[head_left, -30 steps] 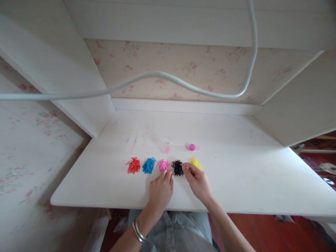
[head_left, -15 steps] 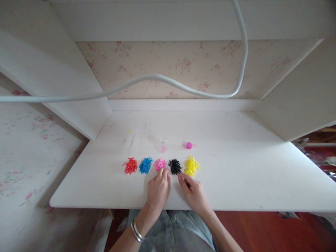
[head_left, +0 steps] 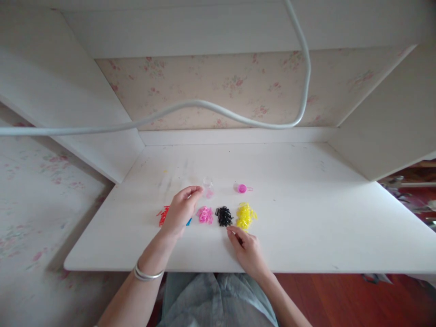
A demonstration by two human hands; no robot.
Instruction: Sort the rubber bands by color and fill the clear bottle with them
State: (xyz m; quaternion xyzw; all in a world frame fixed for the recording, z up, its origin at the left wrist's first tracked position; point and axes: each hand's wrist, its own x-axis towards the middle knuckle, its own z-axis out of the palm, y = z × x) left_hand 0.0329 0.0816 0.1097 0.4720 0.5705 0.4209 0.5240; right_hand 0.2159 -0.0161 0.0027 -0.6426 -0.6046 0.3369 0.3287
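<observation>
My left hand (head_left: pixel 182 210) reaches over the red pile (head_left: pixel 162 216) and the blue pile (head_left: pixel 189 221), partly hiding both. Its thumb and fingers are pinched just left of a small clear container (head_left: pixel 208 187) with some pink in it; whatever they hold is too small to make out. Low over the table's front part, my right hand (head_left: pixel 248 249) is closed in a pinch beside the black pile (head_left: pixel 224 216). Nothing can be made out between its fingertips. Between the hands lies a pile of pink pieces (head_left: pixel 205 215). All the piles look like small plastic loops.
A yellow pile (head_left: pixel 245 215) lies right of the black one. Behind it is a round pink lid-like piece (head_left: pixel 242 188) with a loop. A thick white cable (head_left: pixel 204 104) crosses in front of the wall. White panels flank the white table (head_left: pixel 306 218).
My left hand has moved from the pink pile up and left to the clear container, now covering most of the blue pile. My right hand has stayed by the black pile. The view has shifted slightly.
</observation>
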